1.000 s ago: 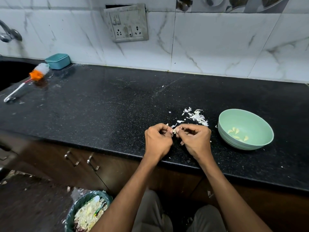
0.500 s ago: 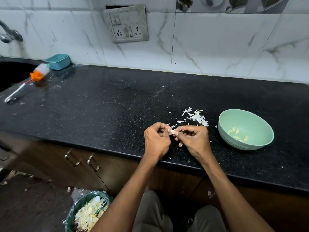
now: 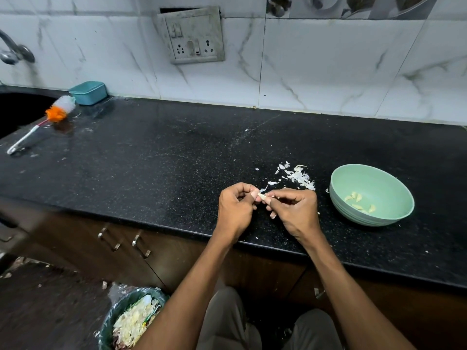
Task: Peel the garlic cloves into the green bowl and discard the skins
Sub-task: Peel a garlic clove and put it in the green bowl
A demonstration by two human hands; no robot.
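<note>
Lying crosswise, garlic clove [image 3: 261, 197] between hands

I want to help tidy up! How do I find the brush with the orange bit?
Look along the black counter to its far left end, beside the sink. The brush lies there, just in front of a small teal box. Its fluffy white and orange head and thin pale handle set it apart.

A home kitchen: black countertop [image 3: 151, 157], tiled wall [image 3: 328, 72], tap [image 3: 12, 50].
</note>
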